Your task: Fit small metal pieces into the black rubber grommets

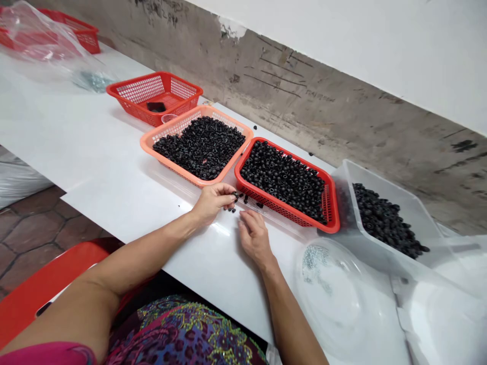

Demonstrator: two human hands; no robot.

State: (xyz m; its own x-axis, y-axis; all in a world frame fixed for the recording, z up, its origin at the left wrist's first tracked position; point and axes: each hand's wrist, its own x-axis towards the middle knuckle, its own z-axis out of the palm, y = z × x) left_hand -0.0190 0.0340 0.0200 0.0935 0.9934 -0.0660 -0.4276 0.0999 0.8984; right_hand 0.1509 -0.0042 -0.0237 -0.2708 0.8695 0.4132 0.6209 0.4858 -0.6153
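Observation:
My left hand [213, 203] pinches a few small black rubber rings at its fingertips, just off the near corner of a red plastic basket [292, 158]. That basket is heaped with the same black rings. My right hand [254, 235] rests on the white table [114, 147] close by, its fingers curled and nothing visible in them. A few loose rings [232, 209] lie between my hands. To the left, an orange basket [167, 165] holds another heap, and a clear plastic tub [365, 203] on the right holds more.
A smaller red basket [129, 99] with a dark item and a small cup stands farther along the table. A clear round container [327, 299] with silvery bits sits by my right arm. A plastic bag [38, 35] and another red basket [81, 33] lie at the far end, against a stained wall [297, 116].

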